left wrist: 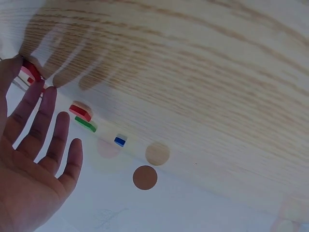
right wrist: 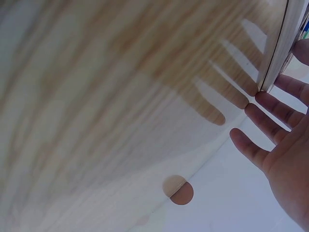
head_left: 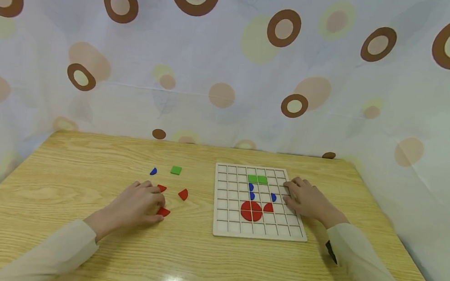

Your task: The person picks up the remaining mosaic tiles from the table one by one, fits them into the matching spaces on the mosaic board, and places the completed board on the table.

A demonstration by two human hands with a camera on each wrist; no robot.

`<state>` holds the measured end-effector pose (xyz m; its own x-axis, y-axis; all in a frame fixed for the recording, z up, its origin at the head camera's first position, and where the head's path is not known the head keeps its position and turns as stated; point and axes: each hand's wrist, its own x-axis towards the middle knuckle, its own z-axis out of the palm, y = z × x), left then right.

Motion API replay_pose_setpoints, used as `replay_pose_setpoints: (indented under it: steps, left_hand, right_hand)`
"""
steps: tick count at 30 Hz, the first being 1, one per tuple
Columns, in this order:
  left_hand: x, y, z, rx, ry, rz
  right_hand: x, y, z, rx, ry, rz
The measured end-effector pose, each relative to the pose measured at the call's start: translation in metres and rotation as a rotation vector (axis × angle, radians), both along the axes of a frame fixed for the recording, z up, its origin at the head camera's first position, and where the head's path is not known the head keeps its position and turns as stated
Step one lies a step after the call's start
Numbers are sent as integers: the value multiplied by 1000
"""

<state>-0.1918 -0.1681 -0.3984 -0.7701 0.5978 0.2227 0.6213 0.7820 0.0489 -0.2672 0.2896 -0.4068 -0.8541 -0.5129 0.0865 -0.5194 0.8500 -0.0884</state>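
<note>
My left hand (head_left: 138,202) is low over the table, with thumb and index finger at a red quarter-circle piece (head_left: 163,212), pinching it by its edges in the left wrist view. Just beyond these fingers lies another red piece (head_left: 161,188), partly covered by the hand. A third red quarter-circle (head_left: 183,194) lies to the right. My right hand (head_left: 309,199) rests at the right edge of a white gridded board (head_left: 224,226), fingers fairly straight and touching its side. On the board are two green squares (head_left: 257,179), three blue half-circles (head_left: 252,196), a red circle (head_left: 251,211) and a red quarter-circle (head_left: 268,207).
A blue half-circle (head_left: 153,171) and a green square (head_left: 176,170) lie beyond the left hand on the wooden table (head_left: 180,255). A spotted curtain (head_left: 217,57) hangs behind the table's back edge and along both sides.
</note>
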Motion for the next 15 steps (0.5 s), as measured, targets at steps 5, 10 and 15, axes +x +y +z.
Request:
replay_pose_setpoints:
  steps: [5,10,15]
  left_hand:
    - [-1,0,1,9,-9,-12]
    - [-1,1,1,9,-35,-24]
    - [-1,2,1,-3,-41,-22]
  right_hand:
    - [1,-1,2,-9,6,9]
    - [1,-1,2,-11,0,7]
    - [1,-1,2,-6,-7,-3]
